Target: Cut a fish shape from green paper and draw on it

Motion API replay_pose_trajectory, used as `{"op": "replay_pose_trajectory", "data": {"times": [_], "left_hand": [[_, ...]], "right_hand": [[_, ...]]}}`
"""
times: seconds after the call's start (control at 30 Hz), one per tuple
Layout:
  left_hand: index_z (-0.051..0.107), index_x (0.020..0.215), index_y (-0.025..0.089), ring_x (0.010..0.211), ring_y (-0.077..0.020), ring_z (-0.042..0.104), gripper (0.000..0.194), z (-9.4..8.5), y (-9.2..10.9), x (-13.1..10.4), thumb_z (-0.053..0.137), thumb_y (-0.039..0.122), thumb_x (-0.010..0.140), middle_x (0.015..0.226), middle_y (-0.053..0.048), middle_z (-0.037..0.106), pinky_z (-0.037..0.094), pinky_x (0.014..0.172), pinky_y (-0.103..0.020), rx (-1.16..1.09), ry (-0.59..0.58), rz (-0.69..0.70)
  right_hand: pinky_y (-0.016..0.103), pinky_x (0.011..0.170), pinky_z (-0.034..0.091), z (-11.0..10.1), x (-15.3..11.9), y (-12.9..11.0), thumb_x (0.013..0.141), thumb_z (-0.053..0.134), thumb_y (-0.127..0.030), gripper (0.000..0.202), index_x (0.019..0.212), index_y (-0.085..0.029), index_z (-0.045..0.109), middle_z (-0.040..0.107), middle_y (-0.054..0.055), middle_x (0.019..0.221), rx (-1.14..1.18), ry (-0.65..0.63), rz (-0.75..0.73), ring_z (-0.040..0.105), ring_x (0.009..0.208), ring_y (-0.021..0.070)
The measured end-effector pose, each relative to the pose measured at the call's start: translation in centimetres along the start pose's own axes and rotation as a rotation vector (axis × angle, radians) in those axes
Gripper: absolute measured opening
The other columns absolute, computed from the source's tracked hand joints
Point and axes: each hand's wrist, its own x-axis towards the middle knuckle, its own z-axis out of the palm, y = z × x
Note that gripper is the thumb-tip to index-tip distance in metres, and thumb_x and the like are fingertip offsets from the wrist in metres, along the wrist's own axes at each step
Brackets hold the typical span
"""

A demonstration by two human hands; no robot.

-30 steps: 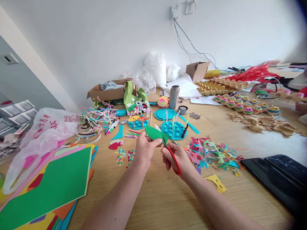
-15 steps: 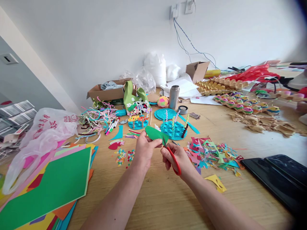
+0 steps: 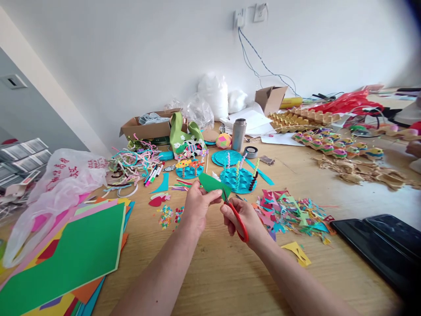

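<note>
Hands: two, both on the near side of the bottle.
Left hand: fingers pinching one piece of green paper, held up nearer than the bottle and left of it.
Right hand: fingers gripping one pair of red-handled scissors, blades at the paper's right end; cannot tell how far they part.
Tape roll: one, just beside the bottle, right and nearer.
Large blue base: one, in front of the bottle, bearing at least four upright stalks.
Small blue base: one, left of the bottle and nearer.
Paper scraps: one heap, uncountable, right of the bottle and nearer.
Black devices: two, adjacent, well right of the bottle.
Wall sockets: two, above the bottle.
</note>
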Motion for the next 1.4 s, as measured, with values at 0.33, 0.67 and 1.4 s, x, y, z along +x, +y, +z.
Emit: {"op": "replay_pose_trajectory", "data": {"times": [0.33, 0.67, 1.4], "left_hand": [[0.055, 0.106, 0.017, 0.064, -0.0117, 0.061, 0.061, -1.2, 1.4, 0.9, 0.082, 0.021, 0.051, 0.070, 0.002, 0.066, 0.047, 0.068, -0.025, 0.048, 0.116, 0.081], [0.058, 0.102, 0.014, 0.059, -0.0109, 0.059, 0.060, -1.7, 1.7, 1.1, 0.080, 0.014, 0.047, 0.067, 0.003, 0.063, 0.044, 0.058, -0.022, 0.082, 0.134, -0.041], [0.063, 0.069, 0.014, 0.060, -0.0106, 0.054, 0.028, -2.4, 1.8, 0.6, 0.077, 0.033, 0.055, 0.066, 0.000, 0.062, 0.040, 0.060, -0.024, 0.364, -0.234, -0.227]], "right_hand": [[0.017, 0.029, 0.032, 0.2, -0.2, -0.1, 0.064, 0.072, -0.050, 0.042, 0.063, -0.020, 0.042, 0.053, -0.008, 0.043, -0.032, -0.115, 0.061, 0.046, 0.029, 0.0076], [0.018, 0.033, 0.034, -0.2, -0.1, -0.2, 0.068, 0.058, -0.073, 0.058, 0.057, -0.017, 0.048, 0.053, -0.003, 0.046, 0.074, -0.182, -0.005, 0.044, 0.032, 0.0058], [0.017, 0.034, 0.035, -0.5, 0.3, 0.6, 0.069, 0.059, -0.072, 0.058, 0.064, -0.015, 0.048, 0.054, -0.002, 0.049, 0.126, -0.293, -0.025, 0.045, 0.032, 0.0051]]}}
